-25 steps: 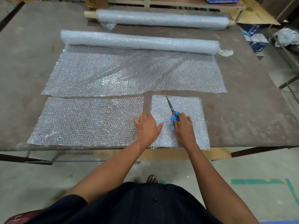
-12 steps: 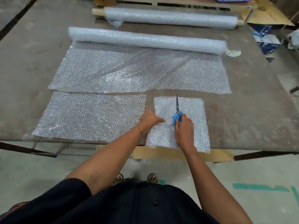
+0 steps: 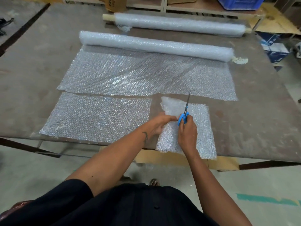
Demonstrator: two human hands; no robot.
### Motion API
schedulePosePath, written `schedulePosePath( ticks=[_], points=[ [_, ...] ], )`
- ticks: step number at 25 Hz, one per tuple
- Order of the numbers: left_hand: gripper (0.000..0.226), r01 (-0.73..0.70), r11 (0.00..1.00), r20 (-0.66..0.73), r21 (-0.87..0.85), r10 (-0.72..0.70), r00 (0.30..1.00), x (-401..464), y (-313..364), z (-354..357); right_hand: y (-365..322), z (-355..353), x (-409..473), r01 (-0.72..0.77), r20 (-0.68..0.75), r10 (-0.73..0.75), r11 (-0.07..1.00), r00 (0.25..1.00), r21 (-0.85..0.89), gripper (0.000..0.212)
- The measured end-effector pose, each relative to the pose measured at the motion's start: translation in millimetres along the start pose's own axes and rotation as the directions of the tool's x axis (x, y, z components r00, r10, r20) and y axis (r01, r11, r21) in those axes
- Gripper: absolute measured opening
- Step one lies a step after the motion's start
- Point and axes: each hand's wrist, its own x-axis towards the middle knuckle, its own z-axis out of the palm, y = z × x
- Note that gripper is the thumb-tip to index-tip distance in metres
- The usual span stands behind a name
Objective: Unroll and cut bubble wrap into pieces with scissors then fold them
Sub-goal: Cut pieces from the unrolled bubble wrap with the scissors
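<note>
Both our hands work the small clear bubble-wrap piece (image 3: 200, 128) at the brown counter's (image 3: 260, 128) near edge: left hand (image 3: 160, 123) pinches its folded-over flap, right hand (image 3: 187, 132) grips blue-handled scissors (image 3: 184, 115).

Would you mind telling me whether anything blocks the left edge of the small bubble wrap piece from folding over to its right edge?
Yes: the right hand with the blue-handled scissors rests on the small bubble wrap piece, in the fold's path.

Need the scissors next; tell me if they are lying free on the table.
No: the right hand grips the blue-handled scissors above the small bubble wrap piece.
</note>
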Motion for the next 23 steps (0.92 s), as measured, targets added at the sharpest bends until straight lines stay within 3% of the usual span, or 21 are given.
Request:
schedulePosePath(
  ticks=[4,7,11,14,19,21,23],
  points=[
    [0.057,-0.056,0.998,0.123,-0.033,0.059,0.991,-23.3,17.3,-10.9,-26.3,2.3,0.8,-0.050,-0.091,0.065,0.986,0.994,0.159,0.032],
    [0.045,-0.103,0.991,0.159,-0.089,0.116,0.980,-39.7,21.3,-48.2,-59.8,20.8,-13.4,-0.019,-0.165,0.055,0.977,0.985,0.213,0.025],
    [0.042,-0.056,0.958,0.242,-0.281,0.127,0.962,-53.5,16.6,-136.2,-118.0,73.3,-41.2,0.031,-0.211,-0.006,0.993,0.977,0.114,0.022],
    [0.035,0.004,0.945,0.265,-0.328,0.088,0.960,-53.2,8.7,-203.7,-163.2,119.2,-59.4,0.065,-0.188,-0.062,0.998,0.980,0.014,0.029],
    [0.018,-0.019,0.996,0.133,-0.086,0.030,0.991,-46.9,-6.0,-285.8,-194.8,204.0,-78.9,0.054,-0.050,-0.060,0.991,0.997,-0.126,0.036],
    [0.033,-0.118,0.990,0.061,0.076,0.114,0.992,-37.7,-10.4,-302.3,-186.8,227.9,-83.4,0.040,0.028,-0.036,0.987,0.999,-0.158,0.032],
    [0.050,-0.162,0.979,0.045,0.123,0.158,0.986,-36.7,-10.7,-314.1,-174.1,242.0,-90.0,0.067,0.102,-0.046,0.975,0.994,-0.210,0.036]
  ],
)
